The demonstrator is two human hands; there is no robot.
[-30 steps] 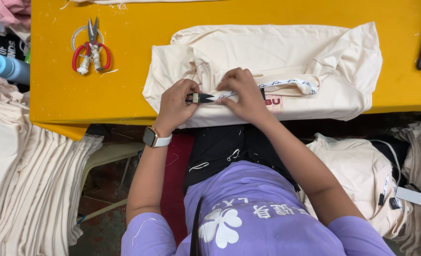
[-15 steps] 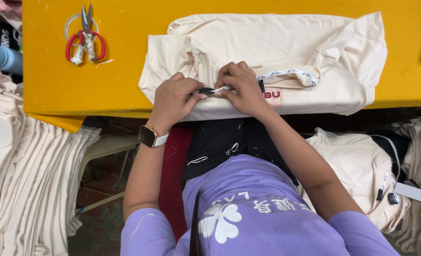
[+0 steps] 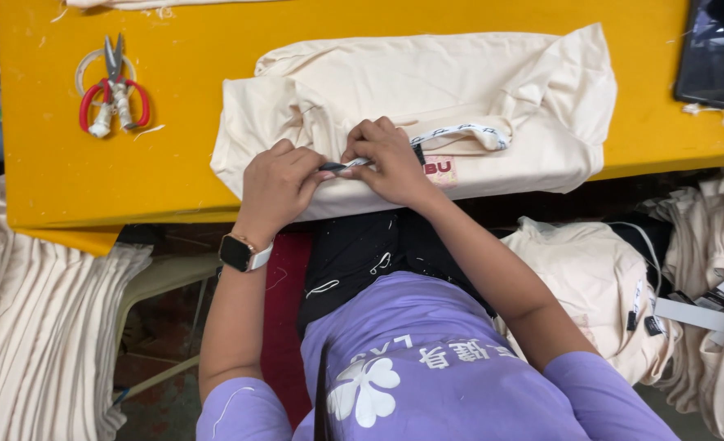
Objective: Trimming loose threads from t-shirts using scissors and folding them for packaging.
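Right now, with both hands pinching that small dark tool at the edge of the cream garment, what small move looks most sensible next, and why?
Probably a short careful snip or pull at the seam. The left hand and right hand meet on a small dark tool, pressed to the folded cream garment near its patterned drawstring. The red-handled scissors lie apart on the yellow table, so no tool change seems needed.

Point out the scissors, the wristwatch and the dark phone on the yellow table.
scissors [image 3: 114, 94]: head view, on the pivot where the blades meet the red handles.
wristwatch [image 3: 236, 252]: head view, on its dark face, at the left wrist.
dark phone [image 3: 706, 55]: head view, on the middle of its screen.
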